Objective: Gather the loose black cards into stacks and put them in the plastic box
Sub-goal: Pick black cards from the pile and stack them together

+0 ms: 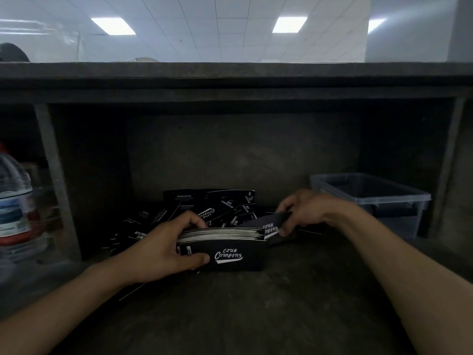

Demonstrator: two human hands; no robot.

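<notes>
Dark shelf (281,298): left hand (163,249) grips "CLUB Camping" stack (230,254), right hand (307,211) a card (270,223).

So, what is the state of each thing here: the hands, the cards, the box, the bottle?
stack: held on edge, white edges up.
left hand: grips the stack's left end.
card: tilted at the stack's right end.
right hand: pinches the card.
loose cards: heaped behind the stack.
plastic box: lid off; inside unclear.
bottle: upright, blurred.
</notes>
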